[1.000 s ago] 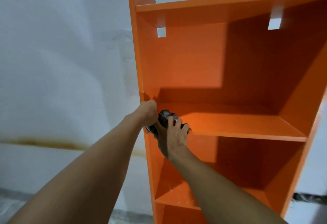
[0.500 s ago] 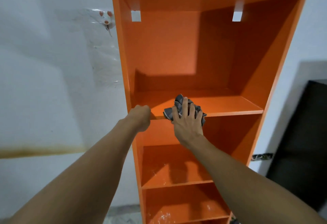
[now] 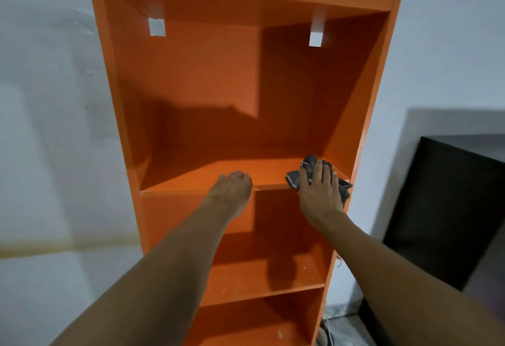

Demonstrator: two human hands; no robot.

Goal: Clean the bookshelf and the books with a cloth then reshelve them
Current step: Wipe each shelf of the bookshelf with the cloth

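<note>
Orange bookshelf (image 3: 114,99): no books seen inside.
L hand (image 3: 232,185): fingers curled over shelf board (image 3: 191,174) front edge, prob. for bracing.
Cloth (image 3: 308,162): pressed onto board's right end, by side wall.
R hand (image 3: 321,189): fingers laid flat on top, for wiping pressure.

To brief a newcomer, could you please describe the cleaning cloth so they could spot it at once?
Find the tall orange bookshelf against the pale wall. At the right end of its upper shelf board, the right hand presses flat on a crumpled dark grey cloth, the only fabric among smooth orange boards.
</note>
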